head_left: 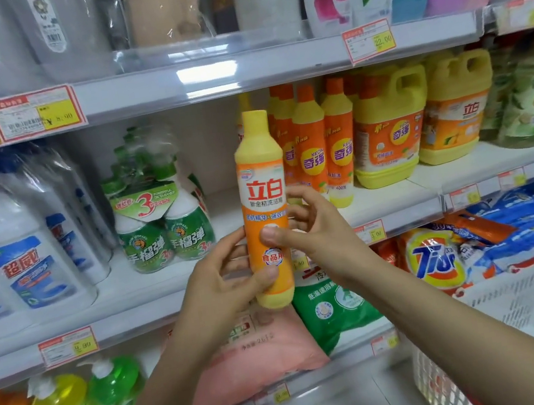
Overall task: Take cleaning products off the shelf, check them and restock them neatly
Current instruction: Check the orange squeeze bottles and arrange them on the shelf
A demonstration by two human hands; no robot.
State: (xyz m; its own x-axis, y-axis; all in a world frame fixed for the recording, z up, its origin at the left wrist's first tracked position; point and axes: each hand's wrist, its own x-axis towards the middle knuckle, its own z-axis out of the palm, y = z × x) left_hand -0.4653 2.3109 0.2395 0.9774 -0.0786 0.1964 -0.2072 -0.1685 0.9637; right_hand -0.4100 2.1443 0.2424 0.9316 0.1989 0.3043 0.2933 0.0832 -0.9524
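I hold a yellow and orange dish-soap bottle [262,182] upright in front of the middle shelf [397,203], label facing me. My left hand [223,288] grips its lower part from the left, thumb across the front near the base. My right hand [314,230] grips it from the right, thumb pressed on the label and fingers curled behind. On the shelf behind it stand more orange bottles of similar shape [316,146] and two big yellow jugs [419,120].
White bleach bottles [24,259] and green spray bottles [160,214] fill the shelf's left side, with a gap behind the held bottle. Detergent bags [433,260] lie on the shelf below. A white basket with a red rim [531,308] sits at lower right.
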